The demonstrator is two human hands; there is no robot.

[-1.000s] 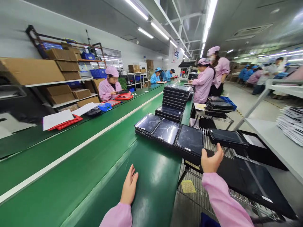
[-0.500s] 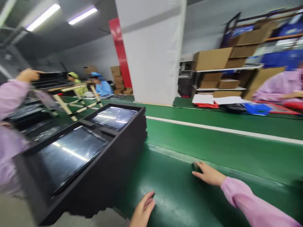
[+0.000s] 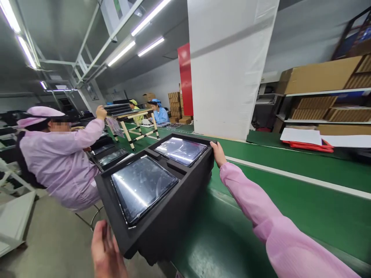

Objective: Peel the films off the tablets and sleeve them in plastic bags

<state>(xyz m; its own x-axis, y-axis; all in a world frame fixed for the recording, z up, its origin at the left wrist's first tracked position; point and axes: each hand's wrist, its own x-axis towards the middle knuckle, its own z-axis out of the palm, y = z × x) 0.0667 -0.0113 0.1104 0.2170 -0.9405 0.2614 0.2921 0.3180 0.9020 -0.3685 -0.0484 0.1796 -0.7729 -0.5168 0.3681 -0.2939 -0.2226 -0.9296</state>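
Note:
A stack of black foam trays stands over the near left edge of the green bench. Two compartments of the top tray hold film-covered tablet screens: a larger near screen and a farther screen. My right hand grips the tray's far right corner, its fingertips partly hidden. At the near left corner is my left hand, fingers stretched and somewhat apart beside the foam; whether it touches cannot be made out.
A co-worker in pink sits at left, one hand on black trays atop a small pipe rack. A white line crosses the green bench. Behind stand a white pillar, papers on red folders and shelved cartons.
The view has swung left. My right hand has gone from above the bench to the tray's far right corner, and my left hand has moved to its near left corner.

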